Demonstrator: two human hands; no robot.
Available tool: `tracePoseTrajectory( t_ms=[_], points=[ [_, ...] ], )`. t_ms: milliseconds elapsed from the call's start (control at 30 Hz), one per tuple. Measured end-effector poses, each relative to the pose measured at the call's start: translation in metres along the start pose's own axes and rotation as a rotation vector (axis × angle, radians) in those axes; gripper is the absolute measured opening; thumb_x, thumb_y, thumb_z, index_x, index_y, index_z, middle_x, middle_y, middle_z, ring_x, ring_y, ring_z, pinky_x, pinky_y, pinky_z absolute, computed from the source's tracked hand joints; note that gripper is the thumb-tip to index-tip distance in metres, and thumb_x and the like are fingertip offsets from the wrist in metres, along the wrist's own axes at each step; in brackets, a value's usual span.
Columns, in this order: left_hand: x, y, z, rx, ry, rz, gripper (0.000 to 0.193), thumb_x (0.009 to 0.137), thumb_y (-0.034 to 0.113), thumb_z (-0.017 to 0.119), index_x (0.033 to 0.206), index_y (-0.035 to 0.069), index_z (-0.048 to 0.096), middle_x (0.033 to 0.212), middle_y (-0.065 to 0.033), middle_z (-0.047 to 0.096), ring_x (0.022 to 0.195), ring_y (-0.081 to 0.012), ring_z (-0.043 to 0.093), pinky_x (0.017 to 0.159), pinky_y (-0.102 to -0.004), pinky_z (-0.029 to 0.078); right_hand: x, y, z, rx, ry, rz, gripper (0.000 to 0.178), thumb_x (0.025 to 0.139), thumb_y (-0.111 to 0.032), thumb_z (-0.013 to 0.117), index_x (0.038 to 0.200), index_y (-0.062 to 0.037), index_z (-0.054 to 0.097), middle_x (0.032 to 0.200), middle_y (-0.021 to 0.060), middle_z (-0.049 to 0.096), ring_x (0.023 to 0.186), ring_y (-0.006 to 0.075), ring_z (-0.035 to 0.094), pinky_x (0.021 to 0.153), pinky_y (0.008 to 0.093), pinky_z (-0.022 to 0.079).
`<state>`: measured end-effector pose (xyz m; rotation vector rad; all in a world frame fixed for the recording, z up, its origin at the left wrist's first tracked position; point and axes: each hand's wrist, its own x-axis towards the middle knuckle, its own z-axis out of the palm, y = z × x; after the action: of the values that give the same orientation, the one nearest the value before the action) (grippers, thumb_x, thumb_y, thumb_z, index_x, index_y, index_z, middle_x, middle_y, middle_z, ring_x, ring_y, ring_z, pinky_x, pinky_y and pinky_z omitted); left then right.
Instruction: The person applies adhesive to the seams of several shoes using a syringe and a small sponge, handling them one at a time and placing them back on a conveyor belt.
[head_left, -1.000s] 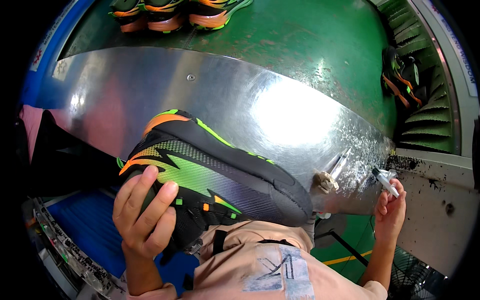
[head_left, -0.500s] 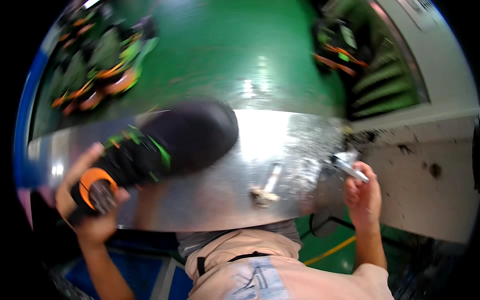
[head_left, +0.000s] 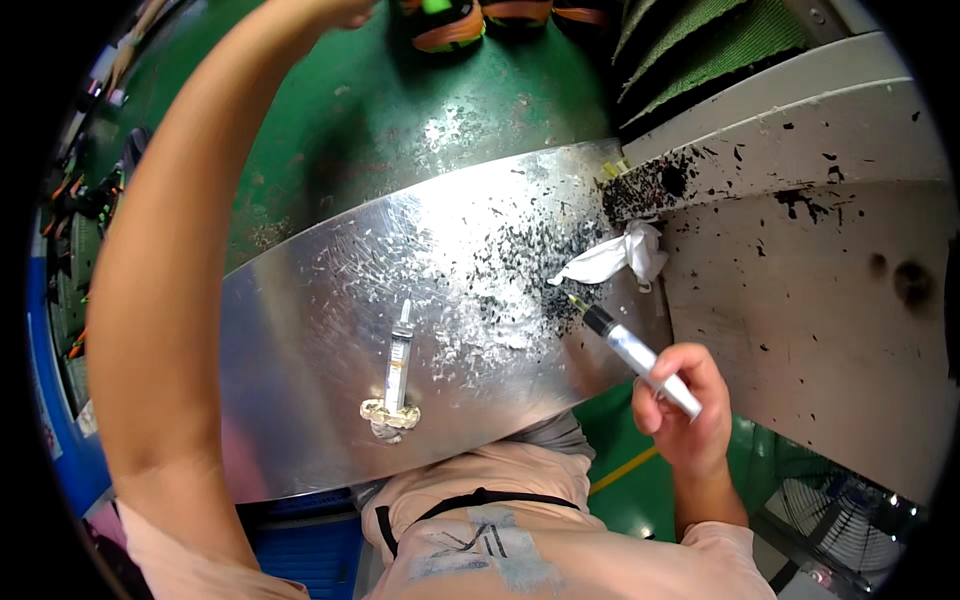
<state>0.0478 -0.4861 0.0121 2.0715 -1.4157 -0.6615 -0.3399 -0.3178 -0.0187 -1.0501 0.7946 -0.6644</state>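
Note:
My right hand (head_left: 685, 405) grips a pen-like tool (head_left: 640, 355) with a silver-white barrel, a black collar and a thin pale tip. The tip points up and left, over the dark-specked part of the metal tabletop (head_left: 290, 400). A crumpled white cloth (head_left: 605, 260) lies just beyond it. Stretched far forward, my left arm ends at the upper edge, where only part of my left hand (head_left: 345, 12) shows; its fingers are mostly cut off. A clear syringe (head_left: 398, 360) lies on the tabletop, its lower end at a wad of yellowish, crumpled material (head_left: 390, 415).
Black and orange shoes (head_left: 447, 27) stand at the far side, over the green floor (head_left: 400, 130). Ridged green racks (head_left: 710, 60) rise at the far right. A pale, black-smudged machine panel (head_left: 800, 300) borders the tabletop's right. A fan (head_left: 830, 520) stands lower right.
My left hand has moved from the near left, where it held a black shoe, to the far upper edge; that shoe is gone from the tabletop. The view has shifted. My right hand keeps the pen-like tool.

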Motion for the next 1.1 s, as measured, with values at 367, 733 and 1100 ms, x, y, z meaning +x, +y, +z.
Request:
tracePoseTrajectory(
  t_ms=[367,733,1100],
  points=[
    [-0.282,-0.017,0.070,0.101,-0.005,0.123,0.054,0.063,0.018,0.083,0.107,0.002,0.057,0.079,-0.0095,0.060,0.069,-0.0172,0.058,0.059,-0.0289,0.047,0.016,0.011,-0.009,-0.551,-0.217,-0.182,0.041,0.079,-0.022,0.073,0.112,-0.0048,0.058,0.082,0.0021,0.056,0.056,0.0085,0.039,0.050,0.0219,0.032],
    [-0.241,-0.008,0.082,-0.038,0.205,0.117,0.046,0.070,0.024,0.080,0.107,0.003,0.062,0.092,-0.0113,0.063,0.074,-0.0208,0.060,0.064,-0.0324,0.049,0.002,0.005,0.003,-0.651,-0.290,-0.152,0.041,0.077,-0.020,0.075,0.113,-0.0057,0.060,0.087,0.0035,0.057,0.059,0.0099,0.044,0.054,0.0228,0.038],
    [-0.259,-0.330,-0.162,0.054,1.284,-0.269,0.073,0.069,0.037,0.083,0.113,-0.010,0.049,0.101,-0.0166,0.062,0.085,-0.0175,0.060,0.078,-0.0289,0.050,0.005,0.017,-0.005,-0.270,-0.149,0.004,0.060,0.064,-0.010,0.085,0.114,-0.0050,0.052,0.076,-0.0029,0.046,0.060,0.0039,0.035,0.053,0.0184,0.031]
  ],
)
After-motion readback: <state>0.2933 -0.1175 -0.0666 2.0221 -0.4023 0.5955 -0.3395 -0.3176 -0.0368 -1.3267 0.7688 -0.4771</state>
